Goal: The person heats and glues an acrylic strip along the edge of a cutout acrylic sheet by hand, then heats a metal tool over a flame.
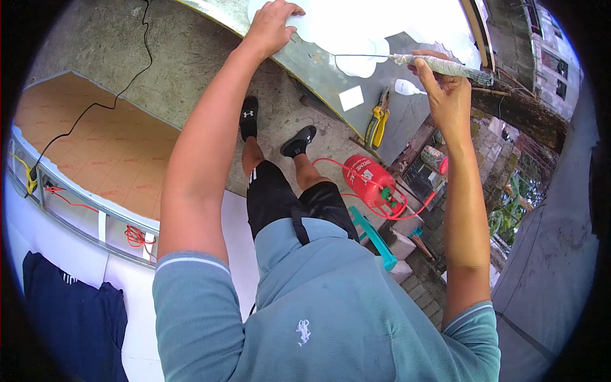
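My left hand rests with its fingers apart at the edge of a bright white sheet or piece on the grey work surface. In my right hand is a tool with a wrapped, pale handle; its thin metal rod points left across the white material. Yellow-and-black pliers lie below it, near a small white square and a small white bottle. Glare hides details of the white material.
A red gas cylinder with a red hose stands on the ground beyond my legs, beside a teal plastic object. A brown-faced panel and a metal frame lie at the left, with a black cable and dark blue clothing.
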Demonstrator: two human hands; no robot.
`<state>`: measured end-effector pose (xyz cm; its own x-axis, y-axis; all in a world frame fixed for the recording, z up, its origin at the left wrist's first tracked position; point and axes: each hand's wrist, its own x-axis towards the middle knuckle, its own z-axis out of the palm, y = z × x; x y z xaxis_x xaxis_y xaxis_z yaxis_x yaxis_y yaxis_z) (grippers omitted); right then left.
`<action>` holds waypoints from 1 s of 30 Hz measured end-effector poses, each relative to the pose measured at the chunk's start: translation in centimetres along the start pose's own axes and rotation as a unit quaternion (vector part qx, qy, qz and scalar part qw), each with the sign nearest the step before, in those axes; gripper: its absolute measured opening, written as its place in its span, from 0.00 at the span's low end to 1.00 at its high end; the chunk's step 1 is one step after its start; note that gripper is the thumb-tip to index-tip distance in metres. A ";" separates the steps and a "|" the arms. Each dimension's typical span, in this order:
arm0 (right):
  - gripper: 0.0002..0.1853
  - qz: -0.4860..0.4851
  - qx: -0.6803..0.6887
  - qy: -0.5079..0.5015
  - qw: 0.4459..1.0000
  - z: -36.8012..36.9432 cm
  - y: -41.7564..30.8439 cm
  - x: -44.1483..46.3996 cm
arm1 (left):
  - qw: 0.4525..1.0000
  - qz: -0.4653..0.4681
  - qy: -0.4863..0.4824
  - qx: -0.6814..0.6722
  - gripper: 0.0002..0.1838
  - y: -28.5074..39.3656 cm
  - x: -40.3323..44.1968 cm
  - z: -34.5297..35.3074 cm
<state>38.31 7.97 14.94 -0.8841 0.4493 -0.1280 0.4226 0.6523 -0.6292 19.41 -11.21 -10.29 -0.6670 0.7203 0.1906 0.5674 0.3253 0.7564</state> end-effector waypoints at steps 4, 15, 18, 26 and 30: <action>0.11 0.002 -0.005 0.005 1.000 0.0 0.1 0.0 | 1.000 0.007 0.007 -0.010 0.21 0.1 0.0 -0.1; 0.12 0.024 -0.004 0.012 1.000 0.1 -0.2 -0.1 | 1.000 0.006 0.007 -0.013 0.21 0.5 0.0 -0.5; 0.12 0.020 0.019 0.008 1.000 0.2 0.1 -0.2 | 1.000 0.003 0.008 -0.013 0.21 0.6 -0.1 -0.4; 0.09 0.012 -0.043 -0.018 0.999 -0.3 -0.5 -0.2 | 1.000 0.002 -0.013 -0.025 0.21 1.4 0.1 -1.3; 0.10 -0.011 -0.052 -0.024 0.998 -0.2 -0.3 -0.2 | 0.999 -0.005 -0.027 -0.043 0.21 1.4 0.2 -1.6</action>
<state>38.40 7.81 15.31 -0.9005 0.4071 -0.1529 0.4198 0.7220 -0.5500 19.31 -11.57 -8.16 -0.6441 0.7500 0.1504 0.5158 0.2806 0.8094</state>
